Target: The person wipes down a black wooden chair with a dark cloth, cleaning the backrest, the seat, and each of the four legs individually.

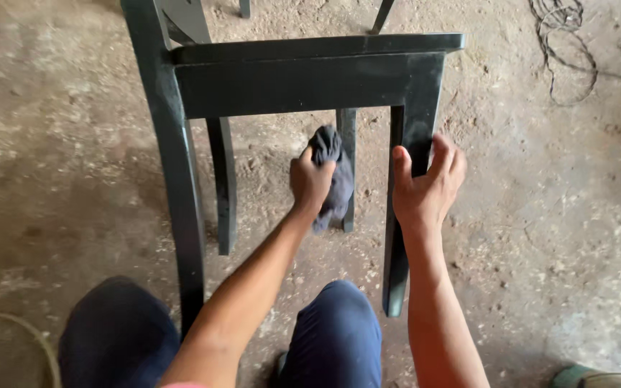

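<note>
Dark rag (328,169) in left hand (309,183), against chair (303,79) leg; right hand (425,190) alongside.

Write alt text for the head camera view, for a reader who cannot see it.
A person's left hand presses a dark cloth against a back leg of a dark green wooden chair, while the right hand grips its front leg. The chair stands on a dusty floor scattered with sawdust, with the person's knees in blue trousers below.

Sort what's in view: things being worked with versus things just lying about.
In use: dark chair; dark rag in left hand; right hand gripping the front leg.
Lying about: tangled wire; hose; green thing.
</note>
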